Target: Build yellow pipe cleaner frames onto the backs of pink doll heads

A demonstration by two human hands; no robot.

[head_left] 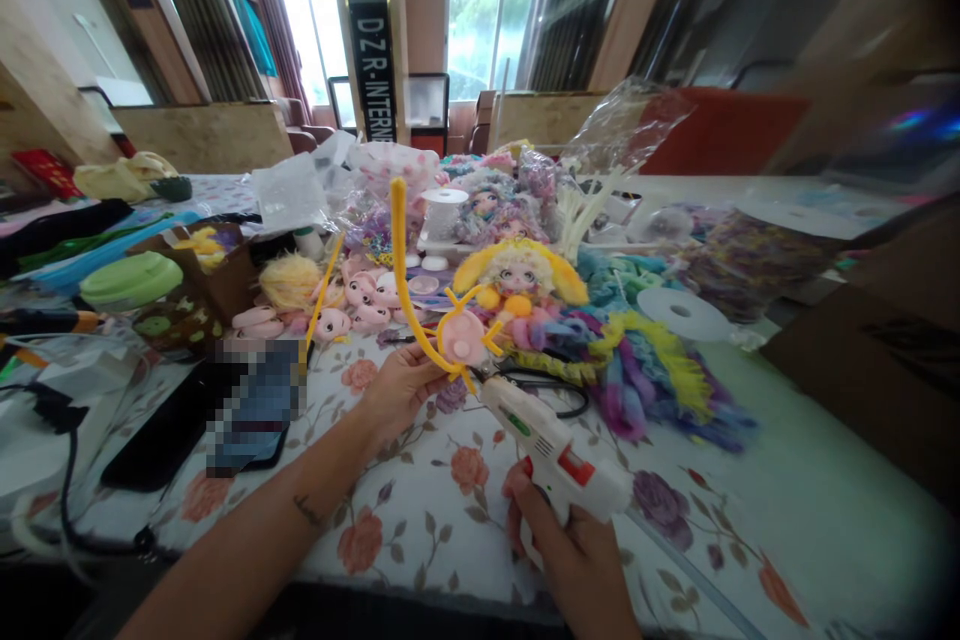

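Observation:
My left hand (401,385) is closed around a pink doll head (461,338) wrapped with yellow pipe cleaner (399,250); one long strand curves up above it. My right hand (570,545) grips a white glue gun (551,445) with red and green marks. Its nozzle points up-left and sits right below the pink doll head. Both are held just above the floral tablecloth (420,510).
Black scissors (544,385) lie behind the glue gun. A finished yellow-haired doll (517,275), colourful fluffy yarn (660,370), several pink doll heads (360,305), a white spool (442,210), plastic bags, a phone (251,410) and black cables (67,480) crowd the table.

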